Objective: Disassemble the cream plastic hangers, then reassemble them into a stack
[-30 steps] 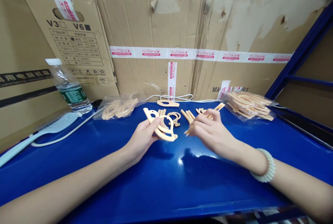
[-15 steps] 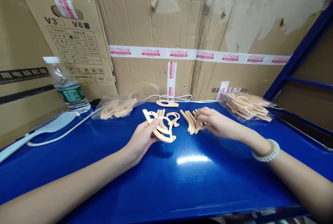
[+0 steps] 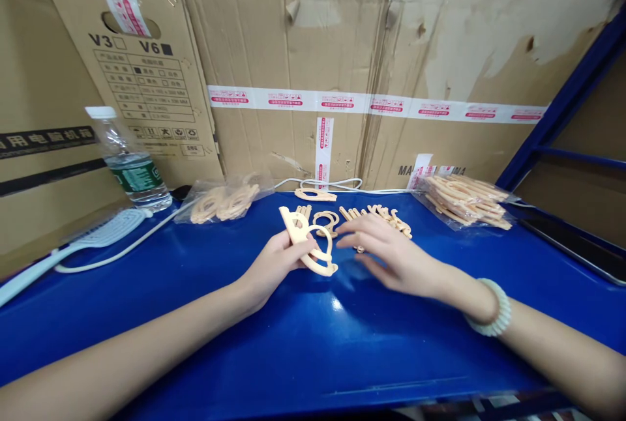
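My left hand (image 3: 278,264) is closed around a cream plastic folding hanger (image 3: 320,266), with its straight arm pointing up left and its round loop on the right. To the right of it my right hand (image 3: 386,251) hovers over the table, fingers apart and slightly blurred, with nothing visible in them. Behind my right hand lies a row of curved hanger arms (image 3: 391,217), partly hidden by the fingers. A loose ring-shaped hanger part (image 3: 326,217) sits just beyond the held hanger, beside a few thin straight pieces (image 3: 303,211).
One flat loop piece (image 3: 315,195) lies near the back by a white cable (image 3: 337,183). Bagged parts sit at left (image 3: 225,201) and right (image 3: 464,199). A water bottle (image 3: 134,173), light blue hairbrush (image 3: 107,229) and dark phone-like slab (image 3: 577,245) rest on the blue table (image 3: 313,356).
My right hand has moved left and toward me, away from the row of arms, with its fingers spreading. My left hand and the hanger have shifted slightly right and closer.
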Action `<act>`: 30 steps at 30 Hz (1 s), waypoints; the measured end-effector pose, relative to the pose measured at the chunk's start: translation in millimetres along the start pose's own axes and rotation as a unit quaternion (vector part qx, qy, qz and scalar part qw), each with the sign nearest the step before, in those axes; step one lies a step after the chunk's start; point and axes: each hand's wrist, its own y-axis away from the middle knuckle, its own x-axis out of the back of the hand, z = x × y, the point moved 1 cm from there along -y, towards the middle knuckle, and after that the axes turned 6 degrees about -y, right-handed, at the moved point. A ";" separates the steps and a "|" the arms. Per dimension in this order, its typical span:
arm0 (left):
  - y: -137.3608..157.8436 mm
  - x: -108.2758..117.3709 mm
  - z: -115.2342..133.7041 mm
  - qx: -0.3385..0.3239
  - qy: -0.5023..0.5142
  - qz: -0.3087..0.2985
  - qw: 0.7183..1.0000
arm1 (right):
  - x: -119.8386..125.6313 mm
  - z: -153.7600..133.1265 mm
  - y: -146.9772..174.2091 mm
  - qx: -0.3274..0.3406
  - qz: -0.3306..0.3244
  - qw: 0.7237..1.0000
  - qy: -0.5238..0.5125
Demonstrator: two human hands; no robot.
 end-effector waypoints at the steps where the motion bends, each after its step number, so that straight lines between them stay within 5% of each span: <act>1: 0.7 -0.5 -0.3 -0.009 -0.022 -0.005 1.000 | -4.2 -7.9 -1.6 0.031 -0.020 0.999 0.008; 4: 2.8 -1.5 -0.1 -0.040 -0.073 -0.022 0.996 | -11.9 -19.7 -2.8 0.083 -0.064 0.993 0.048; 10: 4.2 -3.1 2.2 -0.058 -0.052 -0.052 0.996 | -9.9 -9.0 0.1 0.049 -0.054 0.996 0.043; 17: 2.3 1.7 2.6 -0.104 -0.140 -0.081 0.981 | -5.3 -16.8 -2.7 -0.018 0.030 0.991 -0.129; 24: 4.8 3.0 2.1 -0.121 -0.193 -0.097 0.969 | -8.5 -17.3 -3.5 -0.151 0.078 0.922 -0.348; 30: 5.8 2.9 4.8 -0.143 -0.236 -0.090 0.957 | -10.0 -11.0 -4.3 -0.198 0.047 0.838 -0.506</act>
